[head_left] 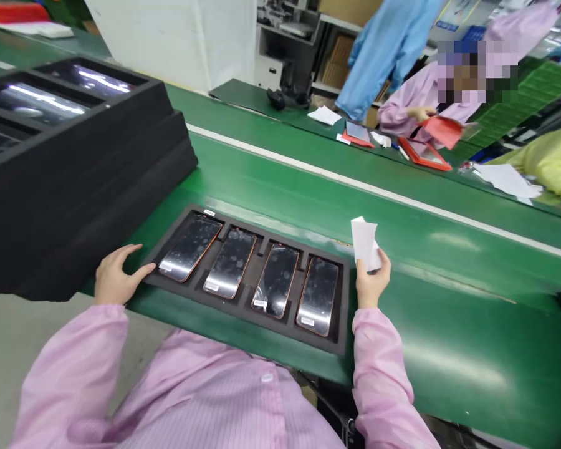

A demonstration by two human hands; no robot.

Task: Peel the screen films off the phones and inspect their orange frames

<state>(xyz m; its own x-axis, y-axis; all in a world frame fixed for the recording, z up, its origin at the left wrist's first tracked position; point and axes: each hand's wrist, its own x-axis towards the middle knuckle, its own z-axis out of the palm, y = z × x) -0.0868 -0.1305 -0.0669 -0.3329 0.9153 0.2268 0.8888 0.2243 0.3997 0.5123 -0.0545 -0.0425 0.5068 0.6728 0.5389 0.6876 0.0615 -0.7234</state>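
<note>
A black foam tray (247, 330) lies on the green bench before me, with several smartphones side by side in its slots. The leftmost phone (191, 248) sits at a slant in its slot; the rightmost phone (318, 296) lies flat. Small white labels show near the phones' lower ends. At the tray's left end is my left hand (115, 277), fingers apart, the thumb tip at the tray's edge. My right hand (373, 280), beside the tray's right end, is closed on a folded white wipe (364, 242), held upright; whether it is paper or cloth I cannot tell.
To the left rises a tall stack of black foam trays (75, 206), with more screens in the top one. A white strip (331, 181) runs along the green bench (449, 299). Across it, a co-worker in pink (411, 100) holds something red near red-framed devices.
</note>
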